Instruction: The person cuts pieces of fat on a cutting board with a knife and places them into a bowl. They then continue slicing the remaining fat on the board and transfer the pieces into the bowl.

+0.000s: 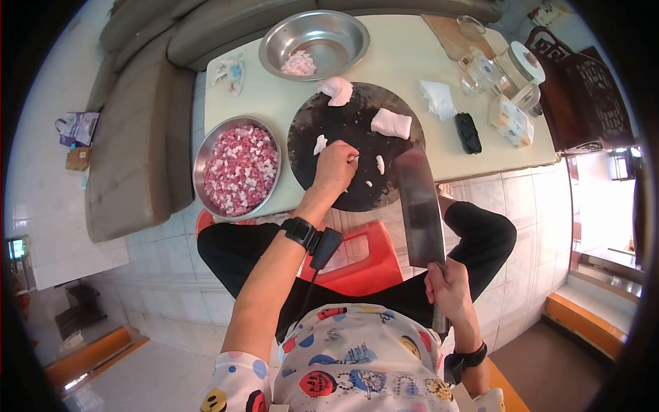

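Note:
My right hand (449, 288) is wrapped round the handle of a large cleaver (420, 220). Its broad blade points away from me, off the right edge of a round dark chopping board (322, 189), the tip by the rim. Over the board, my left hand (336, 168) is closed, with a bit of white fat showing at its fingertips. Near it lie a small white piece (320, 144) and a thin strip of fat (380, 165). A thick block of pork fat (391, 124) rests at the board's upper right, and another white chunk (336, 90) at its far edge.
Left of the board stands a metal bowl of diced pink and white meat (240, 170). A wider metal basin (316, 31) behind holds white cubes. Tissue (437, 99), a black case (468, 133), a tissue box (511, 121) and a glass jug (518, 69) stand right. A red stool (357, 264) is below.

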The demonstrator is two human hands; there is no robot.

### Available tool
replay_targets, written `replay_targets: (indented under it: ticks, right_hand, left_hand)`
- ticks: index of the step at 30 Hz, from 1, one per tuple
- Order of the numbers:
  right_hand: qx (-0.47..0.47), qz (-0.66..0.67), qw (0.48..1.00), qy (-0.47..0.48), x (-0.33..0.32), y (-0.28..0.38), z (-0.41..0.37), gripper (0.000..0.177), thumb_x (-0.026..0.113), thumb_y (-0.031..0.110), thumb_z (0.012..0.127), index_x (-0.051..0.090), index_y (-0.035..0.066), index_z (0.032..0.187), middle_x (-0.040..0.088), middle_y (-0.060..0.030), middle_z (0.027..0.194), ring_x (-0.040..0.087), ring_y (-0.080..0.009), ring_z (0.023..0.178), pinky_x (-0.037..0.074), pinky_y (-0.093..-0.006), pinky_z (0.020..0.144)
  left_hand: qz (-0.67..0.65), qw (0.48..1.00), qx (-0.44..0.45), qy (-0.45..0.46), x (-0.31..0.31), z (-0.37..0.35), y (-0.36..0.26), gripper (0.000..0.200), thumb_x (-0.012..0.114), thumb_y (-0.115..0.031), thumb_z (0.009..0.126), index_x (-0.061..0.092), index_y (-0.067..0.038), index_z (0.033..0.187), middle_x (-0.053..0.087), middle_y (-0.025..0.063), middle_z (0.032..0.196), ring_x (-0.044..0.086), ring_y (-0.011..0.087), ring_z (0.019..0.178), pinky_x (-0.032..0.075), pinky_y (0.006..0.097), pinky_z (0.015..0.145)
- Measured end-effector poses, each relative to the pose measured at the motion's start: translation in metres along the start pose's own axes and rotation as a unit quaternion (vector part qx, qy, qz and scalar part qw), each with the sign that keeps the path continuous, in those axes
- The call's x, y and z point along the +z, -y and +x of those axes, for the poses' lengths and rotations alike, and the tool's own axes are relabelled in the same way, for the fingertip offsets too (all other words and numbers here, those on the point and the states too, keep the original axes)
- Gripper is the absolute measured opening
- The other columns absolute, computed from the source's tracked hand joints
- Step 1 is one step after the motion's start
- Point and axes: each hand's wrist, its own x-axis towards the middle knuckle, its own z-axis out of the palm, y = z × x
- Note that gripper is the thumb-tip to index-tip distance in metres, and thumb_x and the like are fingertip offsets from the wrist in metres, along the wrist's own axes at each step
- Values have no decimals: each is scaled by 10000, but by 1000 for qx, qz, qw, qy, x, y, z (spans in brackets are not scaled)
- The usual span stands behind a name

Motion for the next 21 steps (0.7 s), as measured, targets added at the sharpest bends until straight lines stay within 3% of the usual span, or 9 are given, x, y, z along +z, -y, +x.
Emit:
replay_targets:
  ticks: [2, 6, 8, 11, 12, 14, 16, 18, 21]
  right_hand:
    - [0, -10, 1000, -1, 1, 5, 0, 202, 448, 85, 948, 562, -58, 862, 485, -21, 546, 468, -84, 428, 377, -252, 410]
    - [0, -22, 1000, 7, 1, -3, 3, 210, 448, 88, 945, 555, -49, 828, 487, -24, 546, 473, -86, 430, 381, -257, 412]
    - [-2, -21, 1000, 7, 0, -5, 3, 208, 446, 84, 943, 550, -45, 818, 490, -24, 547, 475, -87, 431, 380, -259, 412]
    - [-2, -17, 1000, -4, -1, -3, 1, 226, 460, 91, 940, 521, -22, 754, 493, -26, 541, 474, -90, 420, 370, -254, 406]
    - [-4, -14, 1000, -15, -1, -2, 0, 262, 476, 101, 938, 498, -3, 699, 493, -27, 534, 469, -91, 409, 361, -248, 401]
    - [4, -8, 1000, -17, -2, 0, -1, 260, 478, 102, 938, 498, 0, 700, 495, -26, 535, 470, -91, 410, 360, -248, 399]
    - [4, -2, 1000, -11, -1, 1, 0, 258, 480, 103, 937, 498, 2, 700, 497, -26, 535, 471, -91, 411, 359, -248, 397]
    - [15, 3, 1000, -24, -1, -4, 1, 202, 465, 78, 940, 548, -27, 789, 471, -15, 538, 462, -89, 427, 367, -258, 398]
    - [-10, -6, 1000, -18, -2, -9, 3, 229, 467, 78, 935, 500, 2, 721, 478, -21, 539, 462, -98, 409, 357, -256, 382]
  left_hand:
    - [116, 983, 142, 12, 4, 1, 2, 141, 663, 4, 713, 699, -18, 848, 648, 143, 902, 645, 290, 741, 516, 346, 678]
    - [147, 975, 141, 84, 7, 5, -16, 152, 654, 9, 698, 692, -6, 844, 644, 158, 905, 639, 322, 772, 511, 376, 697]
    - [80, 978, 31, 188, 4, 3, -28, 160, 656, 3, 698, 693, -7, 853, 644, 157, 909, 637, 324, 805, 507, 388, 726]
    - [34, 977, 11, 209, 2, -8, -34, 174, 664, -1, 694, 693, -5, 865, 644, 155, 916, 635, 327, 820, 505, 395, 749]
    - [33, 977, 11, 211, 4, -12, -34, 174, 664, -1, 694, 693, -5, 865, 644, 155, 916, 635, 327, 820, 505, 395, 749]
    - [73, 964, 124, 224, 4, -17, -34, 162, 645, -7, 686, 688, -7, 842, 641, 156, 910, 632, 324, 849, 510, 405, 758]
    - [137, 951, 178, 210, 17, -19, -26, 141, 610, -15, 678, 675, -8, 803, 635, 155, 905, 622, 330, 901, 513, 426, 772]
    - [181, 950, 138, 214, 24, -22, -29, 144, 570, -9, 681, 659, 1, 794, 627, 157, 934, 608, 350, 924, 511, 423, 816]
    - [175, 966, 131, 137, 20, -19, -30, 116, 611, 1, 671, 653, 3, 778, 630, 156, 925, 622, 338, 897, 520, 415, 761]
